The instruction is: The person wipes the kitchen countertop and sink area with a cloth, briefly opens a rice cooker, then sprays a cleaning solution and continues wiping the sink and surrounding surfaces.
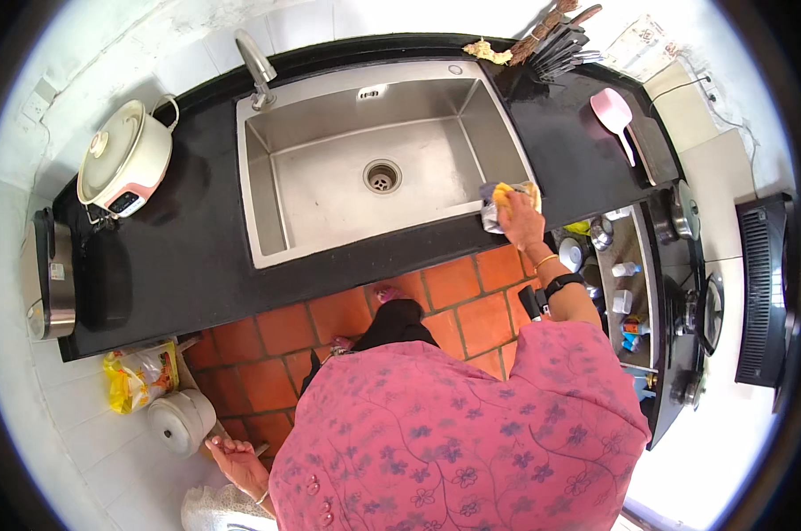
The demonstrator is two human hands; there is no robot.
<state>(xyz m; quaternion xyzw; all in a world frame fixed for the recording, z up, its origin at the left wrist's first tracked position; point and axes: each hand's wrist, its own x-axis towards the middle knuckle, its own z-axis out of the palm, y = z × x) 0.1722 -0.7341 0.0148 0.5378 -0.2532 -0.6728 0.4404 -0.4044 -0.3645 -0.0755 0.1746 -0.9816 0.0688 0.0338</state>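
My right hand (521,222) is closed on a bunched cloth (490,216), grey, white and yellow, which lies against the front right corner of the stainless steel sink (334,156). The sink holds no water that I can see, and its drain (382,176) shows near the middle. At the sink's back left stands a metal faucet (257,66). Low on the left, away from the counter, my left hand (238,464) hangs with fingers loosely bent and nothing in it, near a lidded pale pot (181,423).
A white electric cooker (125,159) stands on the black countertop (175,279) at left. To the right lie a pink ladle (612,113) and a dark board (651,149). Knives (563,53) and a brush (536,40) are at the back right. Below, shelves (632,265) hold bowls and bottles.
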